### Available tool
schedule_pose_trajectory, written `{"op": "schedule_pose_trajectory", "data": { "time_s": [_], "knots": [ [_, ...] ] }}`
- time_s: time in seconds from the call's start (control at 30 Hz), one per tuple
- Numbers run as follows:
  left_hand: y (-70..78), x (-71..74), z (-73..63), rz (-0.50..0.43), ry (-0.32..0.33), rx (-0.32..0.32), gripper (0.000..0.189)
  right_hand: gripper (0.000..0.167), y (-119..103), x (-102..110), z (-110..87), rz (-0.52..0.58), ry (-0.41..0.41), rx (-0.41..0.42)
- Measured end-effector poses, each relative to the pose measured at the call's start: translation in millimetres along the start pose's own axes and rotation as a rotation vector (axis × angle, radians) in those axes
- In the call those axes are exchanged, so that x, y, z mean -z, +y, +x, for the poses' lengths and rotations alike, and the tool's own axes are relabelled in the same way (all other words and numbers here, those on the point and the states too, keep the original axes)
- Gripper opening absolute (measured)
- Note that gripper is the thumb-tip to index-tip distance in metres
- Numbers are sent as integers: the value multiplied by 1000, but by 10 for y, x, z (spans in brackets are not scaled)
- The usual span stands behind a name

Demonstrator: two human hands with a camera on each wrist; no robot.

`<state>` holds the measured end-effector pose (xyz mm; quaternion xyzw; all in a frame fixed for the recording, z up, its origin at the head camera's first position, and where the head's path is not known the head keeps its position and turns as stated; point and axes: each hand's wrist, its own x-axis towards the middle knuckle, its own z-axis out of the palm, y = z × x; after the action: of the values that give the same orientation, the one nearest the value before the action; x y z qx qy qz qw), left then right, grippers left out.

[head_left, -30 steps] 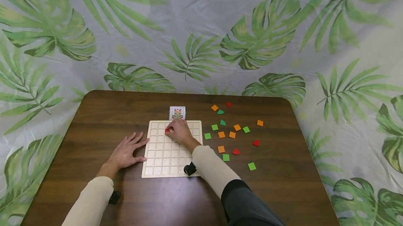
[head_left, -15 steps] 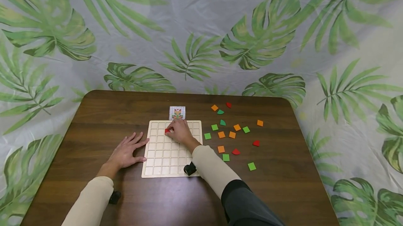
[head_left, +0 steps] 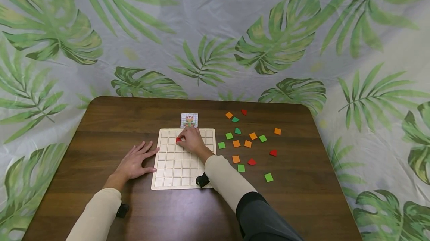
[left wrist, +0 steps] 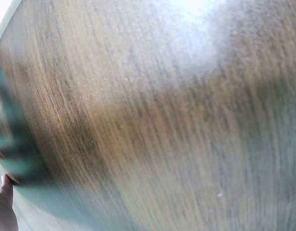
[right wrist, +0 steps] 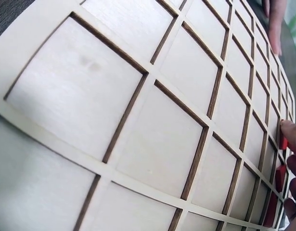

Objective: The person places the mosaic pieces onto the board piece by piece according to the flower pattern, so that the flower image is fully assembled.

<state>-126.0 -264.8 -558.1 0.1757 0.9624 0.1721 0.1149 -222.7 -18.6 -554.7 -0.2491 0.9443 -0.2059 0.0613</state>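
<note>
A pale wooden grid board (head_left: 169,181) with square recesses lies on the dark wooden table. Over its upper part, my right hand (head_left: 192,140) pinches a small red tile (head_left: 178,140) between thumb and fingertips, down at a recess. Looking along the board, the right wrist view shows the held red tile (right wrist: 283,141) by the thumb and another red tile (right wrist: 280,178) under the curled fingers. My left hand (head_left: 135,162) lies on the table with fingers spread, its index fingertip and thumb tip at the board's left edge. Only a bit of the left hand (left wrist: 6,202) enters the left wrist view.
A small pattern card (head_left: 189,119) with a coloured picture on a grid lies beyond the board. Right of the board are scattered orange square tiles (head_left: 236,159), light green square tiles (head_left: 241,168), rounded red tiles (head_left: 252,162) and rounded dark green tiles (head_left: 237,131). A leaf-print cloth (head_left: 208,28) hangs behind the table.
</note>
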Motion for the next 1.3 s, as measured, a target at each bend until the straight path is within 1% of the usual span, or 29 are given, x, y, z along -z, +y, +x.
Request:
{"op": "schedule_pose_trajectory", "data": {
  "time_s": [0.2, 0.3, 0.43, 0.57, 0.7, 0.83, 0.9, 1.07, 1.17, 1.3],
  "knots": [
    [1, 1, 3, -1, 4, -3, 80, 18, -7, 8, 4, 12, -4, -10],
    [-1, 0, 7, 1, 8, -9, 80, 18, -1, 23, 1, 45, -10, -19],
    [8, -7, 18, 4, 7, -8, 80, 17, 27, 84, -47, 85, 10, -30],
    [14, -6, 23, 0, 12, -11, 81, 19, 116, 144, -83, 125, 28, -53],
    [12, -2, 10, 2, 18, -22, 81, 21, 267, 231, -136, 186, 44, -88],
    [1, 1, -6, 5, 6, -14, 82, 21, 435, 387, -256, 229, 40, -126],
    [-1, 8, -8, 2, 2, -9, 82, 21, 536, 469, -326, 259, 46, -129],
    [5, 31, -15, 3, 2, -2, 81, 21, 849, 624, -527, 325, 69, -91],
    [17, 34, -17, 0, 1, -5, 81, 21, 1062, 676, -655, 314, 93, -65],
    [35, 27, -4, -2, 0, -12, 81, 21, 1319, 733, -831, 297, 109, -92]
  ]
}}
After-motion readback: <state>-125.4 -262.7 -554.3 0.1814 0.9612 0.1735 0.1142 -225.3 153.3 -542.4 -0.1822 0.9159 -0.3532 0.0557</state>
